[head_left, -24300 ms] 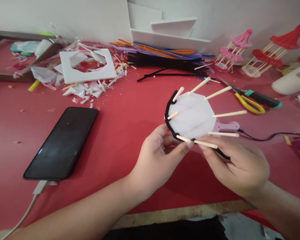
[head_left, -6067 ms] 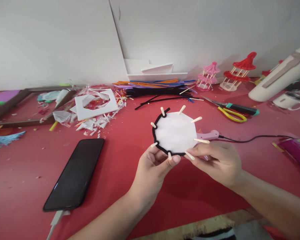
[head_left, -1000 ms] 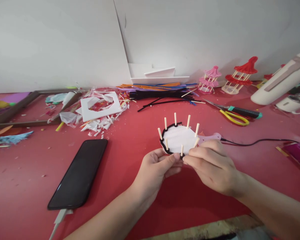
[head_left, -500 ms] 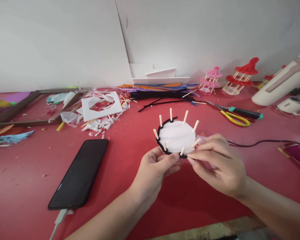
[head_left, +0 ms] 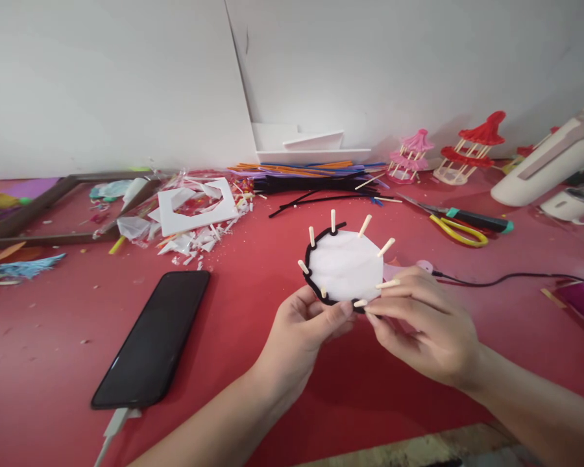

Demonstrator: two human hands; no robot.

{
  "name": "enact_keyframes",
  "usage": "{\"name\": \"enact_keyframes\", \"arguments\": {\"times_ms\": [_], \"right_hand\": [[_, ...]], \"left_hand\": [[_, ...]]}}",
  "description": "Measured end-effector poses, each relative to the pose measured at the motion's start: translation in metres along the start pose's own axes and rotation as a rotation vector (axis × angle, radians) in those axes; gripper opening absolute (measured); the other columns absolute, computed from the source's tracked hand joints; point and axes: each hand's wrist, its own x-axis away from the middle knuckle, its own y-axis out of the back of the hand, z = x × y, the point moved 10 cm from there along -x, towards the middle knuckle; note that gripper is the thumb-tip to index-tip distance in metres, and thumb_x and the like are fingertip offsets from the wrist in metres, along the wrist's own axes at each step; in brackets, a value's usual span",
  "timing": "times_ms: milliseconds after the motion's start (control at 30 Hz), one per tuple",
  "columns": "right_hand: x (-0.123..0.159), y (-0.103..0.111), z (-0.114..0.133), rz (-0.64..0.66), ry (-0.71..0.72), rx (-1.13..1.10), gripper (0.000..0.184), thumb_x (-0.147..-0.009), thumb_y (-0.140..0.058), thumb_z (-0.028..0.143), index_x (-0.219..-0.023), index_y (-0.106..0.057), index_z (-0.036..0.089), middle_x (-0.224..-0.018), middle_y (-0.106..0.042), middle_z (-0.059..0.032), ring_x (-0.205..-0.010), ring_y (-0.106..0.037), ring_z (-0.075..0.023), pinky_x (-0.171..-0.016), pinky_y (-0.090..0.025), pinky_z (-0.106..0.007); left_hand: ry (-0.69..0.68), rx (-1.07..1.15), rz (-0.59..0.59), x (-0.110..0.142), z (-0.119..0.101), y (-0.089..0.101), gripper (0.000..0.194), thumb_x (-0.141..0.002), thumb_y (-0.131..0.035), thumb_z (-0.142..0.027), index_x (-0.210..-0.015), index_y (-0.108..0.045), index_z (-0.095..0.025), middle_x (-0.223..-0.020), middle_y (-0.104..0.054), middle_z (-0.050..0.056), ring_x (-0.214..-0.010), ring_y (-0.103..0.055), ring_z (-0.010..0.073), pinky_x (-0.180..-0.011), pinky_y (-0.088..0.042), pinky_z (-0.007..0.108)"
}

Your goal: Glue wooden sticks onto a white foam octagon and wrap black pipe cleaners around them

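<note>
A white foam disc (head_left: 343, 264) with several short wooden sticks standing around its rim is held above the red table (head_left: 253, 259). A black pipe cleaner (head_left: 307, 259) is woven round the sticks along the disc's left and near edge. My left hand (head_left: 299, 334) pinches the disc's near edge from below, thumb on top. My right hand (head_left: 425, 327) is closed on the pipe cleaner's end at the near right rim, fingertips beside a stick. The disc's face tilts toward me.
A black phone (head_left: 150, 337) lies at the left, plugged into a white cable. Foam scraps (head_left: 194, 207) and a bundle of pipe cleaners (head_left: 316, 178) lie at the back. Yellow-handled scissors (head_left: 457, 224), a pink glue gun (head_left: 418, 266) with its black cord, two small pagoda models (head_left: 472, 146).
The disc has tipped up from nearly flat, so its white face shows more. My right hand's fingers have shifted along the near right rim with the pipe cleaner.
</note>
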Motion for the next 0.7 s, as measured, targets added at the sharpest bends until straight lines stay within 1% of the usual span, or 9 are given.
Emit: {"name": "enact_keyframes", "arguments": {"times_ms": [67,167,233,333,500,700], "right_hand": [[0.0,0.0,0.0,0.002,-0.01,-0.021,0.013,-0.082,-0.064,0.006,-0.088,-0.066,0.017,-0.078,-0.068,-0.0035,-0.072,-0.061,-0.0148,-0.07,-0.054,-0.035],[0.0,-0.001,0.0,-0.001,-0.027,-0.034,0.017,-0.084,-0.063,0.005,-0.095,-0.066,0.017,-0.077,-0.069,-0.0035,-0.067,-0.06,-0.0132,-0.064,-0.054,-0.031],[0.001,-0.001,0.003,-0.004,-0.001,-0.004,0.018,-0.083,-0.064,0.005,-0.096,-0.066,0.016,-0.074,-0.07,-0.0033,-0.067,-0.062,-0.0137,-0.063,-0.054,-0.03],[0.003,-0.004,0.009,0.004,0.07,0.055,0.016,-0.082,-0.065,0.004,-0.094,-0.066,0.016,-0.071,-0.07,-0.0031,-0.067,-0.064,-0.0147,-0.066,-0.056,-0.031],[0.008,-0.008,0.013,0.06,0.16,0.087,0.022,-0.079,-0.068,0.005,-0.099,-0.067,0.014,-0.069,-0.067,-0.0019,-0.065,-0.061,-0.0146,-0.068,-0.057,-0.034],[0.007,-0.006,0.015,0.058,0.192,0.132,0.022,-0.084,-0.064,0.009,-0.106,-0.067,0.014,-0.07,-0.068,-0.0023,-0.065,-0.062,-0.0148,-0.07,-0.058,-0.035]], "left_hand": [[-0.017,-0.011,0.015,0.0,-0.001,-0.001,0.017,-0.072,-0.084,-0.019,-0.087,-0.075,-0.018,-0.076,-0.076,-0.001,-0.069,-0.068,0.0071,-0.072,-0.057,0.018],[-0.029,-0.008,0.037,0.0,-0.002,-0.003,0.017,-0.073,-0.084,-0.019,-0.087,-0.074,-0.017,-0.08,-0.076,0.0,-0.072,-0.069,0.0081,-0.074,-0.057,0.02],[-0.031,-0.004,0.037,0.0,-0.001,-0.003,0.019,-0.073,-0.084,-0.018,-0.089,-0.074,-0.017,-0.082,-0.077,0.001,-0.074,-0.069,0.0085,-0.074,-0.057,0.02],[-0.013,-0.005,0.04,0.0,0.0,-0.004,0.017,-0.074,-0.083,-0.018,-0.089,-0.075,-0.017,-0.079,-0.076,0.001,-0.07,-0.069,0.0078,-0.071,-0.057,0.018],[0.046,-0.014,0.034,0.002,0.004,-0.003,0.016,-0.074,-0.083,-0.02,-0.087,-0.075,-0.016,-0.075,-0.076,0.002,-0.069,-0.07,0.0092,-0.067,-0.057,0.018],[0.06,-0.028,0.021,0.004,0.002,-0.001,0.017,-0.074,-0.083,-0.021,-0.088,-0.075,-0.016,-0.077,-0.077,0.003,-0.071,-0.071,0.0109,-0.068,-0.057,0.019]]}}
